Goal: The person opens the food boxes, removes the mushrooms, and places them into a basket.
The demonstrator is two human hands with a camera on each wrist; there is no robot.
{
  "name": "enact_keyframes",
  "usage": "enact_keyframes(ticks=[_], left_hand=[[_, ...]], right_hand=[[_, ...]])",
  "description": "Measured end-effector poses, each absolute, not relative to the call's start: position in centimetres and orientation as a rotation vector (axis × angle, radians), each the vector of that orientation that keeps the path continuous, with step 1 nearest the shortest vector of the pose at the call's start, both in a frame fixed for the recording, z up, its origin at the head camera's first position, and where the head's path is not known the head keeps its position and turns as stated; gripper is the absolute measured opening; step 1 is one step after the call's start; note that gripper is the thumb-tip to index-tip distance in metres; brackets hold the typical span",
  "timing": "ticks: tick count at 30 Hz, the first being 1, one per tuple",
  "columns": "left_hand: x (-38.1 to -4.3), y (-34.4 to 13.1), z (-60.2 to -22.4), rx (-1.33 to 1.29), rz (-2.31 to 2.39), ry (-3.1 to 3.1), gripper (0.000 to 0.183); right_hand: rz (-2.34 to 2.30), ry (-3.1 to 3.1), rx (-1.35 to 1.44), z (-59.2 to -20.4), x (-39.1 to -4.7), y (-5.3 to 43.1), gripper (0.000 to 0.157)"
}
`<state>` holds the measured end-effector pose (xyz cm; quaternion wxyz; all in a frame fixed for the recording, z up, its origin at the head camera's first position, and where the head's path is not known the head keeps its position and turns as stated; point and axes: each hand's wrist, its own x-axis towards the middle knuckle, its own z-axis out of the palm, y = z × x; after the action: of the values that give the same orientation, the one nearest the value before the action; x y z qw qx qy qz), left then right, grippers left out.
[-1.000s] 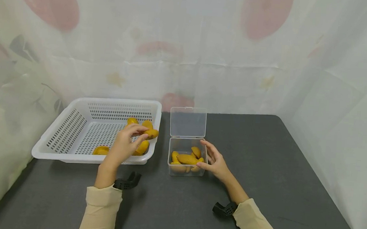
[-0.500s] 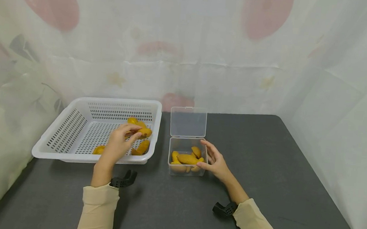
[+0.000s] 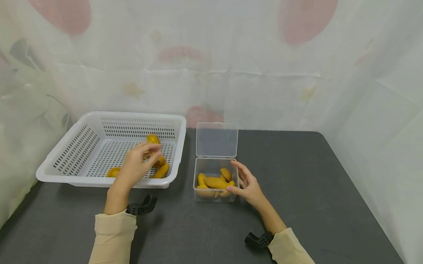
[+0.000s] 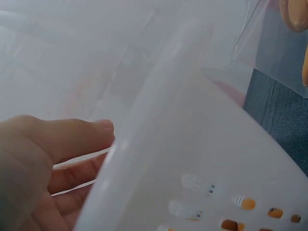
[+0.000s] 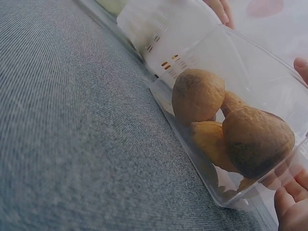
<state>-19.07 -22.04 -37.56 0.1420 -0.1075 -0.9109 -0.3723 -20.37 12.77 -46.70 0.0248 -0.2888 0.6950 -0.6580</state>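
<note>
The step in hand is judged to be handling pieces one by one at the basket, with the box steadied. The next move would call for a close pinch on one piece and a lift clear of the wall.

Nearest on the dark tabletop (image 3: pixel 195 238), the right hand (image 3: pixel 249 189) clasps the right side of a clear plastic box (image 3: pixel 209 165). Yellow-brown rounded pieces (image 3: pixel 215 183) lie inside; their exact kind is unconfirmed.

The left hand (image 3: pixel 136 163) reaches over the front rim of a white slotted basket (image 3: pixel 81 180), thumb and fingers slightly apart, no piece visible between them. A front piece (image 3: pixel 113 172) lies just beside its wrist; a middle piece (image 3: pixel 160 161) sits just beyond the thumb, contact not determinable. A rear piece (image 3: pixel 153 138) lies past the fingers.

Farther back, the box's lid (image 3: pixel 216 140) lies open.
</note>
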Motion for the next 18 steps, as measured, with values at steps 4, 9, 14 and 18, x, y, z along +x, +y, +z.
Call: enact_keyframes(ticks=[4, 9, 14, 18], left_hand=[[-19.1, -21.8, -37.4, -0.329, -1.036, -2.612, 0.028], [-18.9, -21.3, -37.1, -0.374, -1.043, -2.593, 0.027], [-18.5, -20.7, -36.7, -0.428, -1.078, -2.573, 0.026], [-18.1, -19.8, -36.3, -0.509, -1.048, -2.515, 0.026]], right_hand=[[-2.037, 2.155, -0.907, -46.6, -20.4, 12.7, 0.078], [-2.036, 2.164, -0.891, -46.6, -20.3, 12.8, 0.078], [-2.045, 2.147, -0.892, -46.6, -20.3, 12.8, 0.079], [-2.046, 2.129, -0.894, -46.7, -20.4, 12.8, 0.08]])
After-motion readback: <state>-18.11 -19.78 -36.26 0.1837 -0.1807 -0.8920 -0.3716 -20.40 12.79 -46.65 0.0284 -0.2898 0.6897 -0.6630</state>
